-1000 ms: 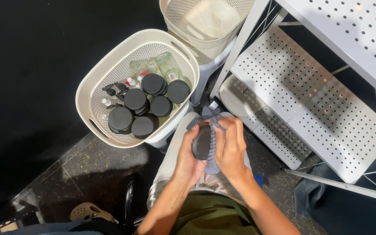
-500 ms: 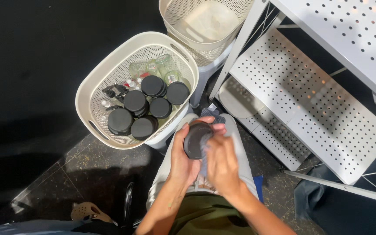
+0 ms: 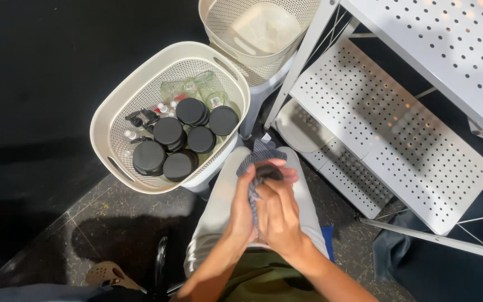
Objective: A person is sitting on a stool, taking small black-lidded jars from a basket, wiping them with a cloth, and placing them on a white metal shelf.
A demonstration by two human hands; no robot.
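My left hand [image 3: 243,210] and right hand [image 3: 278,215] close fingers around a black lid [image 3: 265,171] wrapped in a striped cloth [image 3: 261,152], above my lap, just beside the cream basket [image 3: 113,120] of black-lidded jars [image 3: 169,131].

Just up and left of the clasped hands, one cream basket [image 3: 103,130] holds six black-lidded jars [image 3: 169,131] and roughly three clear glass jars [image 3: 197,86]. A second cream basket [image 3: 219,22] stands farther up. Right of the grip, two perforated white shelves [image 3: 387,140] show.
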